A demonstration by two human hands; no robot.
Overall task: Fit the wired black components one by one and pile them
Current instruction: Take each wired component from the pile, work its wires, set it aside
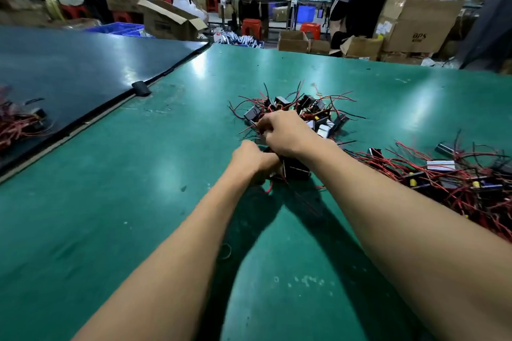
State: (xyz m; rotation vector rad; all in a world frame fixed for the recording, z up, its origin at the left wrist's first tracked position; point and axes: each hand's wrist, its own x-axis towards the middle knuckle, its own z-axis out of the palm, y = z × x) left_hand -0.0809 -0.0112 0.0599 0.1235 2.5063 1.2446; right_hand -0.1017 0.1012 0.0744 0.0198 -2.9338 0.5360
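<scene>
On the green table (138, 202), a heap of black box components with red and black wires (302, 111) lies straight ahead. My right hand (282, 133) is curled over the near edge of that heap, its fingertips blurred and hidden among the parts. My left hand (250, 159) is curled beside a black component (296, 169) that sits just under my right wrist; its fingers are hidden, and it seems to grip that part or its wires. A second spread of wired components (443, 177) lies to the right.
A dark mat (69, 69) covers the table's left part, with more wired parts (19, 124) at its left edge and a small black clip (141, 88) at the seam. Beyond the table stand cardboard boxes (415, 22), red stools and several seated people.
</scene>
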